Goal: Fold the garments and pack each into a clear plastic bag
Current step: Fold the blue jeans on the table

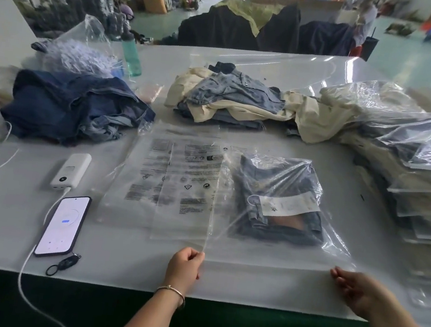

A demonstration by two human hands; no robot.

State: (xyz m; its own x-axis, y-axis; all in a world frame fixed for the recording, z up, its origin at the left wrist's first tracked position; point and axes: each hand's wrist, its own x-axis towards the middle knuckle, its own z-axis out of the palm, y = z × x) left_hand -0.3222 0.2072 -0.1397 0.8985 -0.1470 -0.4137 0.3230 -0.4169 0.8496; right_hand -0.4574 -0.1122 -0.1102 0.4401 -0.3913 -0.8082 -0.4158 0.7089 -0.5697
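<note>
white table (pixel 117 265) fills the view; at its near edge the left hand (pixel 184 266) pinches the clear bag (pixel 274 253) corner, right hand (pixel 355 289) fingers loosely curled at the other corner; folded denim garment (pixel 277 197) sits inside; loose garments (pixel 230 97) lie beyond

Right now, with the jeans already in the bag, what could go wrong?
1. The left hand pinches only one corner of the bag; the right hand merely touches the other, so a pull may skew it and shift the folded jeans.
2. Empty bags lie partly under it and could drag along.
3. The phone and its cable sit near the left arm, which might snag them.
</note>
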